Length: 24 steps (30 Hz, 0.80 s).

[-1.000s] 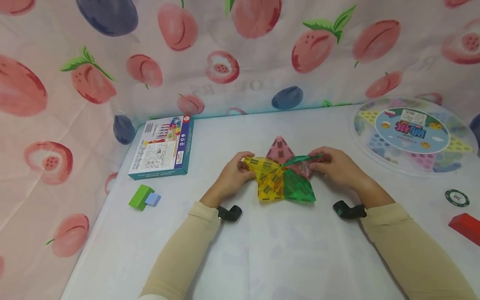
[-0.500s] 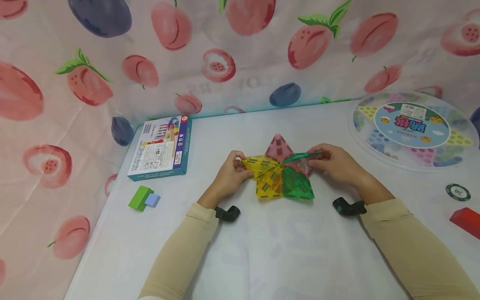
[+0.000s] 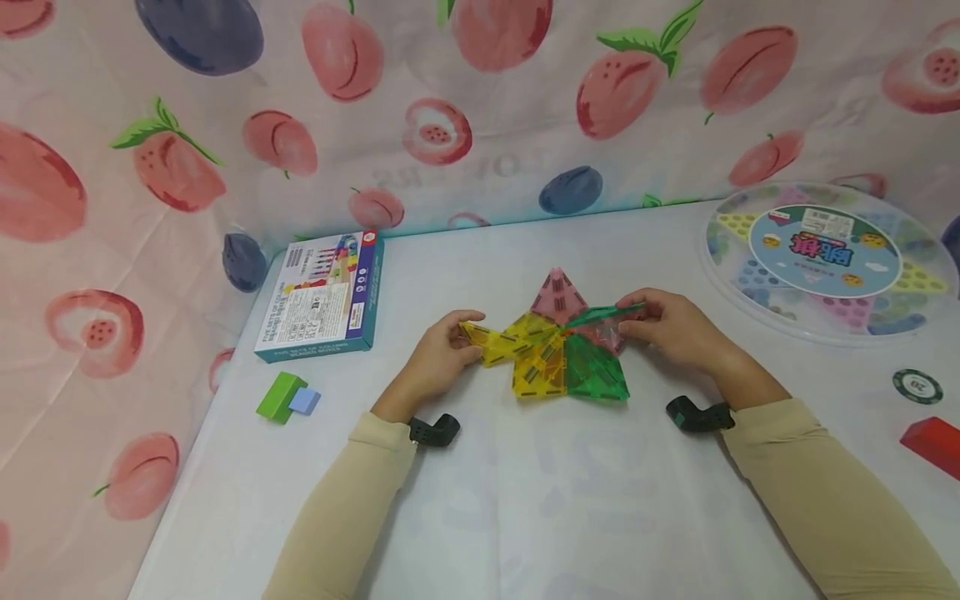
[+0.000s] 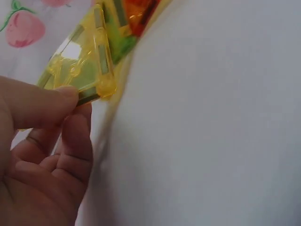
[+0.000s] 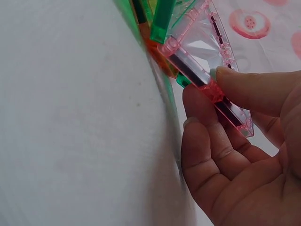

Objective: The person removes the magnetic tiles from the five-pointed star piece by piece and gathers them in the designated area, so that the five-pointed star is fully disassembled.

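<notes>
A star-like cluster of see-through magnetic tiles sits at mid-table in the head view, with a pink tile at the top and a green tile and an orange-yellow tile below. My left hand pinches a yellow triangular magnetic tile by its edge, thumb on top, out at the cluster's left side. On the right side, my right hand grips a pink triangular magnetic tile between thumb and fingers. A green tile stands nearly edge-on beside that one, reaching to the right fingertips.
A boxed bead set lies at the back left, with a green block and a small blue block in front. A round Chinese checkers board lies back right. A chip and red block are at the right.
My left hand has moved left and slightly toward me, drawing the yellow tile outward from the cluster's left side. The right hand holds its place.
</notes>
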Motion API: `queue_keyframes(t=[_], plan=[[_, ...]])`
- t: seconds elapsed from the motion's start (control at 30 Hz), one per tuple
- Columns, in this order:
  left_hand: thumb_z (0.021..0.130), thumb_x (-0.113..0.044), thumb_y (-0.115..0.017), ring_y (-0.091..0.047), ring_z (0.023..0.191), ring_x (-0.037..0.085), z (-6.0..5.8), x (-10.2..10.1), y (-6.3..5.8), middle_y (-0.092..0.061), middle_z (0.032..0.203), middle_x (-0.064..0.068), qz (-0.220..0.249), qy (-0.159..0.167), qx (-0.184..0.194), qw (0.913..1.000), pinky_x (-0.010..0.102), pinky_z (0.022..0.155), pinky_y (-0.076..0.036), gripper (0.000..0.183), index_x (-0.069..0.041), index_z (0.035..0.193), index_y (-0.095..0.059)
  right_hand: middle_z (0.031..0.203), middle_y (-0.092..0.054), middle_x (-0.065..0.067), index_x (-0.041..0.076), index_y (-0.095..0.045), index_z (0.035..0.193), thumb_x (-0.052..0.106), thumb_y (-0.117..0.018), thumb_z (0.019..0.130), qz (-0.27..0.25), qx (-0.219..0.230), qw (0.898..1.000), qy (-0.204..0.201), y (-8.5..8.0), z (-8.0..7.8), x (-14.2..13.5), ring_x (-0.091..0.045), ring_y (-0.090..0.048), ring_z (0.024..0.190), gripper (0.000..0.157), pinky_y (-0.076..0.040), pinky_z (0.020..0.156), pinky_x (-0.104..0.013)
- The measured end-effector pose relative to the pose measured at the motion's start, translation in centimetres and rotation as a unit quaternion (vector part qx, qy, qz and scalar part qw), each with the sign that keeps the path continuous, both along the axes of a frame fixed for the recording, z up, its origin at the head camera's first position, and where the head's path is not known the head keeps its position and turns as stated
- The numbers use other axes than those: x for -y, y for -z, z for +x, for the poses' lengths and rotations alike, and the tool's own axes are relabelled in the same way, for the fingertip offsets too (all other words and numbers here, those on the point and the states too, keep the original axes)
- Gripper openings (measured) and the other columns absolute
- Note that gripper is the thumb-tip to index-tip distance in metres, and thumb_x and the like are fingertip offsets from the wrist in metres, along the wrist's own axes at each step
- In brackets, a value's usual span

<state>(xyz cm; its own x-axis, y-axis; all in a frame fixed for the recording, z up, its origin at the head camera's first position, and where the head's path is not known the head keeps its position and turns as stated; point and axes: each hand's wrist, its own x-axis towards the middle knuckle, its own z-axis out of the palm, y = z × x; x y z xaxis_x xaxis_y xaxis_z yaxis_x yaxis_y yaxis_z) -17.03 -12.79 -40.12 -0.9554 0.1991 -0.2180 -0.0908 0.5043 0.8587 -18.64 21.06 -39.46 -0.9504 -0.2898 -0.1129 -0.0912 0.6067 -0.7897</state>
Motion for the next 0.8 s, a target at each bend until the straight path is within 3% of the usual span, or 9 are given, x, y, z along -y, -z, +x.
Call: queue_keyframes(t=[0.2, 0.37, 0.67, 0.8], plan=[[0.087, -0.011, -0.057, -0.052, 0.082, 0.021, 0.5, 3.4, -1.5, -0.057, 0.098, 0.004, 0.008, -0.029, 0.006, 0.9995, 0.031, 0.068, -0.045, 0.049, -0.022, 0.128, -0.033, 0.091, -0.057, -0.009, 0.015, -0.054, 0.114, 0.037, -0.061, 0.084, 0.009, 0.003, 1.000, -0.001, -0.1, 0.0, 0.0, -0.023, -0.048, 0.075, 0.038, -0.044, 0.061, -0.032], [0.091, -0.017, -0.052, -0.052, 0.090, 0.019, 0.1, 5.1, -2.3, -0.058, 0.103, 0.000, -0.019, -0.067, -0.005, 0.9976, 0.031, 0.076, -0.044, 0.033, -0.021, 0.121, -0.038, 0.095, -0.058, -0.007, 0.018, -0.054, 0.113, 0.038, -0.061, 0.083, 0.010, 0.009, 1.000, 0.013, -0.2, -0.1, -0.6, -0.022, -0.048, 0.079, 0.037, -0.044, 0.065, -0.033], [0.094, -0.021, -0.045, -0.047, 0.096, 0.015, -2.2, 5.5, -1.5, -0.051, 0.109, -0.003, -0.113, -0.091, -0.052, 0.9880, 0.029, 0.084, -0.042, 0.028, -0.021, 0.122, -0.050, 0.101, -0.057, -0.009, 0.017, -0.053, 0.115, 0.041, -0.060, 0.083, 0.009, 0.015, 1.000, 0.020, -0.2, -0.3, -2.2, -0.024, -0.049, 0.085, 0.041, -0.045, 0.068, -0.034], [0.091, -0.023, -0.052, -0.044, 0.106, 0.016, -2.6, 5.5, -1.3, -0.048, 0.118, -0.001, -0.137, -0.098, -0.061, 0.9838, 0.034, 0.090, -0.039, 0.035, -0.021, 0.126, -0.048, 0.099, -0.057, -0.009, 0.017, -0.053, 0.115, 0.041, -0.061, 0.082, 0.010, 0.012, 1.000, 0.025, -0.2, -0.4, -2.6, -0.023, -0.048, 0.083, 0.041, -0.045, 0.066, -0.033]])
